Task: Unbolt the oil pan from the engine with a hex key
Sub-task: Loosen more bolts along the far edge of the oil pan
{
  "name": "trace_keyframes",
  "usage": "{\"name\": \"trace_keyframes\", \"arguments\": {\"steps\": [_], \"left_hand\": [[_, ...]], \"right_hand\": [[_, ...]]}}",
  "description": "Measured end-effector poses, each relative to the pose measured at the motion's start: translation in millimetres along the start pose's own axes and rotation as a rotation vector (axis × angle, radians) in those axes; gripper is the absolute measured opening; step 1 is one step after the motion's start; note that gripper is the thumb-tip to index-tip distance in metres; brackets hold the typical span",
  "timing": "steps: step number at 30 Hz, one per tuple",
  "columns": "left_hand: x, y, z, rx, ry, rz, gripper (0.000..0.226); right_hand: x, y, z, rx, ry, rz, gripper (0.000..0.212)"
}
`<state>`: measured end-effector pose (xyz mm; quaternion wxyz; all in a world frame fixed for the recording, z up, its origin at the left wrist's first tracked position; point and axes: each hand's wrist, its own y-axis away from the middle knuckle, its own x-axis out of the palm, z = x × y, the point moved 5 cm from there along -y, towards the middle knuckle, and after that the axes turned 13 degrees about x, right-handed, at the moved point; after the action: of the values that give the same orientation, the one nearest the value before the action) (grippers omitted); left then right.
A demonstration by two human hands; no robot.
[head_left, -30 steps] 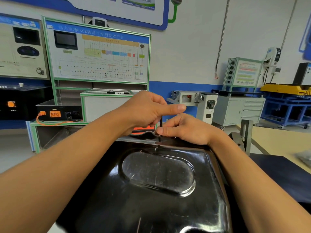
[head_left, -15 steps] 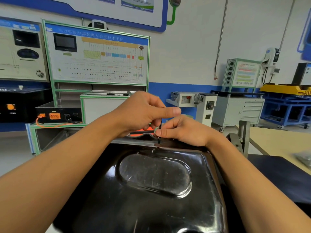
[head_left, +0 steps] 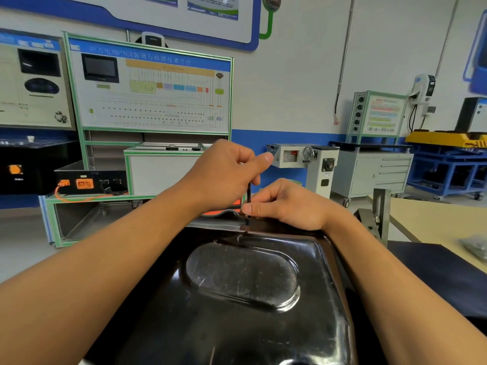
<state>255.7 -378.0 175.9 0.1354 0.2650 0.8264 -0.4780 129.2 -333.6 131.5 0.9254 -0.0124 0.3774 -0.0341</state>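
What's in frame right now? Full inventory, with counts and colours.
oil pan: 1, glossy black, foreground centre
hex key: 1, black, upright at the pan's far edge, between the hands
trainer board: 1, white with green frame, back left
black box: 1, black with orange connectors, on the shelf below the board
drawer cabinet: 1, grey, back right
table: 1, beige, right
left hand: 1, grips the hex key's top
right hand: 1, pinches the hex key's lower shaft

Head-worn wide-angle camera looks forward and down, close over the oil pan (head_left: pixel 237 299).
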Motion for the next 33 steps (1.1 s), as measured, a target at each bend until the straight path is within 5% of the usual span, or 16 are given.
{"name": "trace_keyframes", "arguments": {"steps": [8, 13, 18, 22, 33], "left_hand": [[0.7, 4.4, 11.6, -0.266, 0.214, 0.029, 0.03], [0.1, 4.1, 8.9, -0.204, 0.264, 0.041, 0.039], [-21.4, -1.9, 8.5, -0.111, 0.361, -0.245, 0.04], [-32.4, -1.0, 9.1, -0.085, 0.413, -0.424, 0.04], [-28.0, -1.9, 6.0, -0.043, 0.307, -0.302, 0.044]], "right_hand": [[0.4, -3.4, -5.0, 0.058, -0.027, 0.006, 0.032], [-0.5, -3.7, -6.9, 0.085, -0.065, -0.001, 0.038], [-2.0, -8.9, -11.0, 0.117, -0.062, -0.036, 0.01], [-4.0, -9.2, -9.9, 0.132, -0.007, -0.062, 0.019], [-4.3, -14.8, -12.3, 0.186, 0.019, -0.021, 0.023]]}}
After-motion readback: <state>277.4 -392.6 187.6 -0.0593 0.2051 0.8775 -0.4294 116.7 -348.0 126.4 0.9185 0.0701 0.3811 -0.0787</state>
